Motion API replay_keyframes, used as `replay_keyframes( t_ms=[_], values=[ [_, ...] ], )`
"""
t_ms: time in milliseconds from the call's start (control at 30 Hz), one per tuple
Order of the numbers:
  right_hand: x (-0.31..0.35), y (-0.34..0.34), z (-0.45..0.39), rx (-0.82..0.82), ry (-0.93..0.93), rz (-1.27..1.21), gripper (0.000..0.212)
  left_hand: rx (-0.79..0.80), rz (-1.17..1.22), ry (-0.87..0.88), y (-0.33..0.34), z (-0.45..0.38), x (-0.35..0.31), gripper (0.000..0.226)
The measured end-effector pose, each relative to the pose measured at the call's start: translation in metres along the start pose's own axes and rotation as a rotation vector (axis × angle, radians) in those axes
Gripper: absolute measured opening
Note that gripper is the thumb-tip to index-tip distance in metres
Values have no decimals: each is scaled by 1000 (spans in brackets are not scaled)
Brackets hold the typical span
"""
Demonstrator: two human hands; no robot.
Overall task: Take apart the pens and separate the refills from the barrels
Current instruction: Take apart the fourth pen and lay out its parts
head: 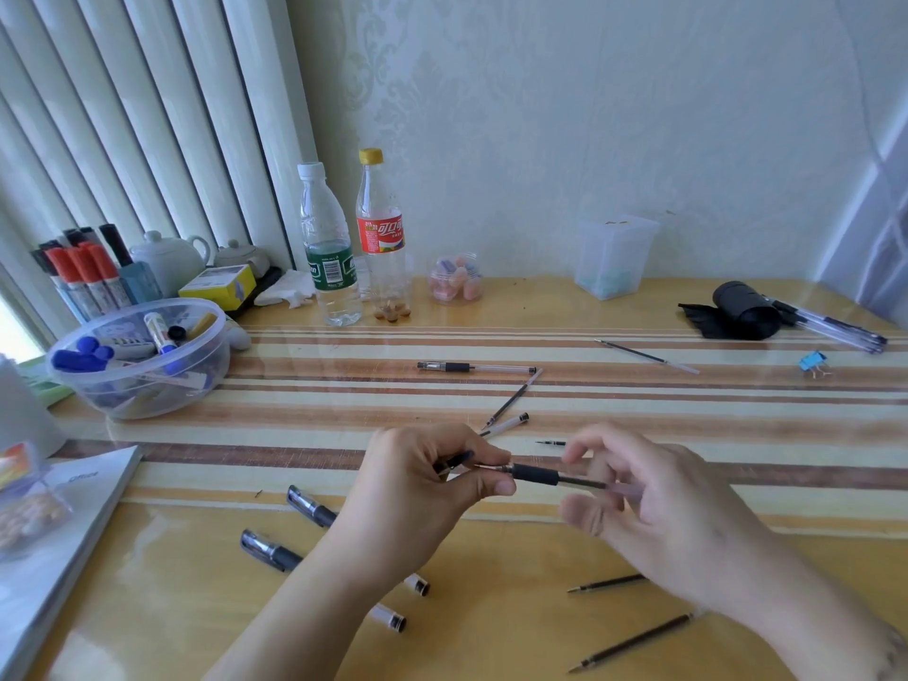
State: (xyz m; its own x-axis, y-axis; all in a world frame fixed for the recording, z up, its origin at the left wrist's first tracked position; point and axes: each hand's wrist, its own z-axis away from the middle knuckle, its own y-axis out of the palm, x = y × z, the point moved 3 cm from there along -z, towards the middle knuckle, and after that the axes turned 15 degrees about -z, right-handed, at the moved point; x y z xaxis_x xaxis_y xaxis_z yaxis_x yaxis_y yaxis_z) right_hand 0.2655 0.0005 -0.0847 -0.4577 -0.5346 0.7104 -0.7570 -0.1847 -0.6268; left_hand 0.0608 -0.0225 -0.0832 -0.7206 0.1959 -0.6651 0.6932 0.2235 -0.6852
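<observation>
A pen with a black rubber grip [535, 474] is held level between my hands above the striped table. My left hand [422, 489] pinches its tip end and also holds a black cap [457, 460]. My right hand [653, 503], blurred, curls round the clear barrel end. Two capped pens [312, 506] [270, 550] lie partly under my left forearm. Two bare refills [607, 582] [634, 641] lie near my right wrist. Farther off lie a refill [511, 398], an empty barrel [508, 424], a whole pen [476, 368], another refill [646, 356] and a small tip piece [550, 442].
A clear bowl of markers [142, 356] stands at the left, with two bottles [329, 248] [383, 238] behind. A black pen holder [744, 309] lies tipped at the back right with several pens [835, 329] spilling out. A blue binder clip [813, 361] and a book [59, 523] are nearby.
</observation>
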Motion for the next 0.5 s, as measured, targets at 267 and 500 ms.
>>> replay_keyframes(
  t_ms=[267, 500],
  values=[
    [5, 5, 0, 32, 13, 24, 30, 19, 20, -11, 0, 0, 1, 19],
    [4, 5, 2, 42, -28, 25, 50, 51, 78, 1, 0, 0, 0, 10]
  ],
)
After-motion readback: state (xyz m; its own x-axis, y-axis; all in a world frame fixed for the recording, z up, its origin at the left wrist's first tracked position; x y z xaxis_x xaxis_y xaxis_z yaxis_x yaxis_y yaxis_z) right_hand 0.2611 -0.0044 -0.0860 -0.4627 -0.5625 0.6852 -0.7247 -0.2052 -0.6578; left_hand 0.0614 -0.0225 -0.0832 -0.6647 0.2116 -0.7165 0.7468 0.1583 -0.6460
